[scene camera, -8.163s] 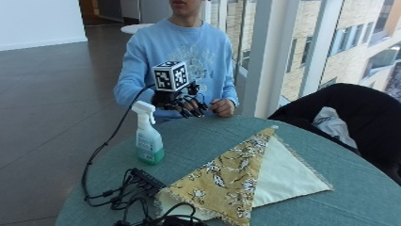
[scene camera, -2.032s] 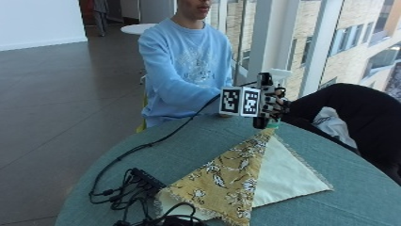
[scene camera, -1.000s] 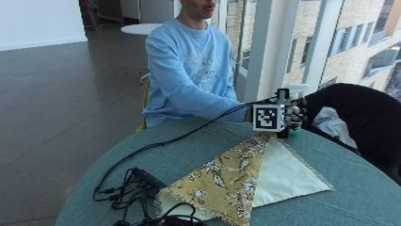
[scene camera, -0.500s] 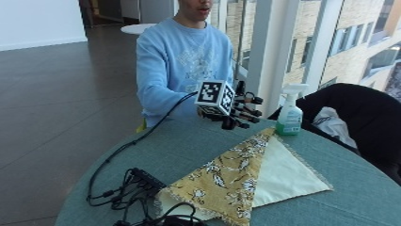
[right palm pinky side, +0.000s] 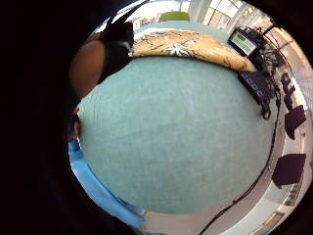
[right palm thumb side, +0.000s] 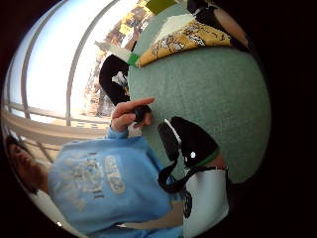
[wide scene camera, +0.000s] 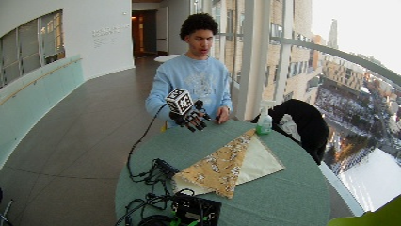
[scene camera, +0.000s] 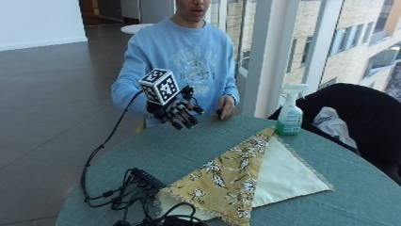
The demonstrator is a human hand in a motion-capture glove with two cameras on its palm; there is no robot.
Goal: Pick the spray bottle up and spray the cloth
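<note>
Grip (scene camera: 179,110): the gloved right hand hangs in the air above the near edge of the counter (scene camera: 188,155), fingers (scene camera: 185,117) spread and pointing loosely downward, holding nothing and touching nothing. Both palm views look down on bare teal counter surface (right palm pinky side: 176,132), with the cloth (right palm pinky side: 186,49) lying farther off on it.

Bare left hand (scene camera: 225,106): rests at the counter edge in front of the person's blue sweater (scene camera: 185,61), fingers curled around a small dark item that is too small to identify.

Spray bottle (scene camera: 289,115): stands upright on the counter, just beside the far tip of the cloth (scene camera: 244,174), well apart from the grip. Green liquid body, white trigger head.

Cloth: folded into a triangle, flat on the counter, yellow flowered side uppermost with a cream layer showing toward the window side.

Black box with cables (scene camera: 141,181): sits near the cloth's front corner.

Black chair (scene camera: 363,117): stands behind the counter by the window, with something pale lying on it.
</note>
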